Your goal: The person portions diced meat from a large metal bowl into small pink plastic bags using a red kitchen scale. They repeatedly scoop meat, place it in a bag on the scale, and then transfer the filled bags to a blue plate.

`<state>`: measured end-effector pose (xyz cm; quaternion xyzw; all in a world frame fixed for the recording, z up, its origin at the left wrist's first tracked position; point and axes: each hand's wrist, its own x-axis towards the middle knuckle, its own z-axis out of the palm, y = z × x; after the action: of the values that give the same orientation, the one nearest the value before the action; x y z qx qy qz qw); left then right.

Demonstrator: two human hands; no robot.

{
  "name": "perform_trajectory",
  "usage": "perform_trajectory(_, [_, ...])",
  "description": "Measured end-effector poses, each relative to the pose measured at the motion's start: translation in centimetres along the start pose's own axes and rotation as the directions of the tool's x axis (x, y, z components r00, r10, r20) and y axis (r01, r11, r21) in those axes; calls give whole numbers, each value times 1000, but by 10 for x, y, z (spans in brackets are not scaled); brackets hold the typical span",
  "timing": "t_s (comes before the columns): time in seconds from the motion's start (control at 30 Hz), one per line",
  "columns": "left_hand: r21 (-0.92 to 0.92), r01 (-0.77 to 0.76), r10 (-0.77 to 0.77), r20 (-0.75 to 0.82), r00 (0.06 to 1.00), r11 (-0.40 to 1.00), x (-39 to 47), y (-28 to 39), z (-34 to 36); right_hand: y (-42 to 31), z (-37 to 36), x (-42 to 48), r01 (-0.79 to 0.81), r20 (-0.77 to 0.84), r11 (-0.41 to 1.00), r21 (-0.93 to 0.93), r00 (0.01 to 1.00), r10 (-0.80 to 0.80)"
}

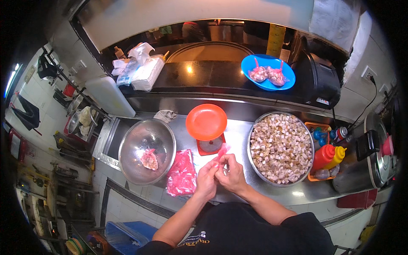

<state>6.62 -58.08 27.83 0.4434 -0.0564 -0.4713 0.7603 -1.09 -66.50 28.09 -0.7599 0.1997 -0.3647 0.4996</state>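
My left hand (206, 181) and my right hand (232, 174) meet over the steel counter, fingers pinching a thin pink plastic bag (225, 149). Part of the bag sticks up past the fingers; the rest is hidden by my hands. Just beyond them stands an orange kitchen scale with a round dish (206, 122). A stack of pink plastic bags (181, 175) lies left of my left hand. Further left, a steel bowl (134, 143) holds one filled, tied bag (149, 159). Right of my hands, a large steel bowl (249, 156) is full of diced meat cubes (280, 148).
A blue bowl (255, 62) with two filled bags sits on the black ledge, beside a black machine (322, 79). White napkins (148, 73) lie at its left. An orange basket (314, 178) holds red and yellow squeeze bottles. A white cutting board (110, 95) leans at left.
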Motion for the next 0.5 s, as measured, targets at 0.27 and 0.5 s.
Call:
perform_trajectory(0.27, [-146, 106, -69, 239, 969, 984, 3, 12, -31, 24, -3, 6, -157, 131, 951, 267, 983, 126])
perform_trajectory(0.5, [564, -423, 404, 167, 900, 709, -8, -4, -30, 9, -18, -4, -279, 170, 956, 87, 950, 261])
